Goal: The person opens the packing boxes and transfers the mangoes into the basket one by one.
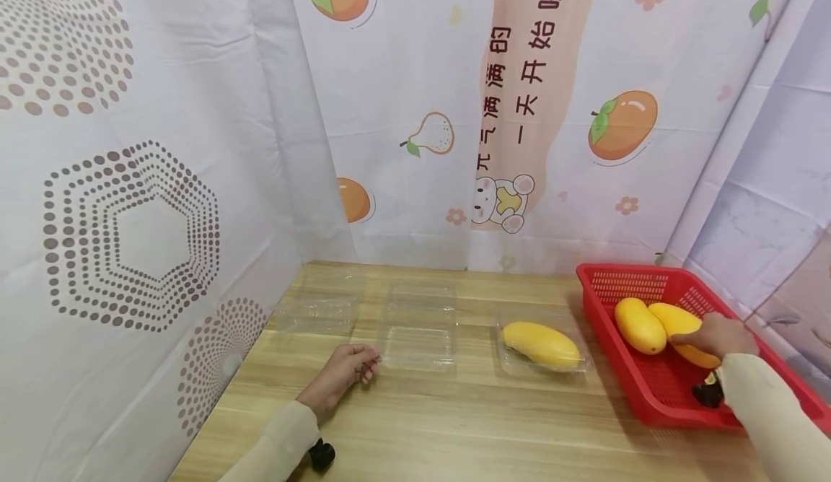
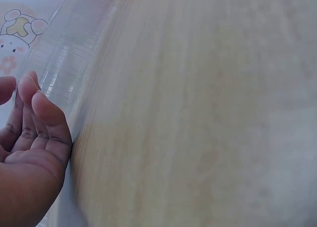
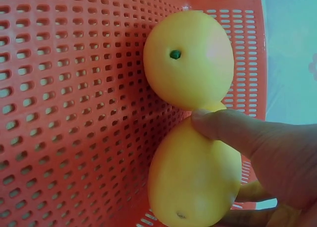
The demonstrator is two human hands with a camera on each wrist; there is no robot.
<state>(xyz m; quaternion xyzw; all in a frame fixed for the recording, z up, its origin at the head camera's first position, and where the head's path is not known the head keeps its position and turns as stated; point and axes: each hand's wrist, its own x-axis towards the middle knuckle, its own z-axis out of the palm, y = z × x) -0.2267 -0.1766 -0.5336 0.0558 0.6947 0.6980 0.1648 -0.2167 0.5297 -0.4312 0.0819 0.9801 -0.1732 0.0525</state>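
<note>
Mango (image 1: 674, 319) held by the right hand (image 1: 723, 334) in a red basket (image 1: 667, 390)

Head view. On the right of the wooden desk (image 1: 467, 424) stands the basket, with two yellow fruits inside. The right hand reaches over its rim, the fingers curled about the right-hand fruit; the second mango (image 1: 640, 326) lies just to its left. Left of the basket, a third mango (image 1: 542, 346) lies aslant in a clear plastic box (image 1: 509, 365). Farther left are a middle clear box (image 1: 418, 346), opened out with one half far and one near, and a left clear box (image 1: 318, 316) near the desk's far-left corner. The left hand (image 1: 340, 372) is just beside the near left corner of the middle box, its fingers loosely bent and holding nothing. A patterned curtain (image 1: 402, 200) closes the far side.

Left wrist view. The relaxed fingers and upturned palm appear at the left beside clear plastic; contact between them cannot be told. Much of the desk surface is blurred.

Right wrist view. The thumb (image 3: 218, 125) presses on the gripped mango, with other fingers partly hidden behind it. The second mango, showing a green stem end (image 3: 175, 54), lies against the held one beside the basket's perforated wall.
</note>
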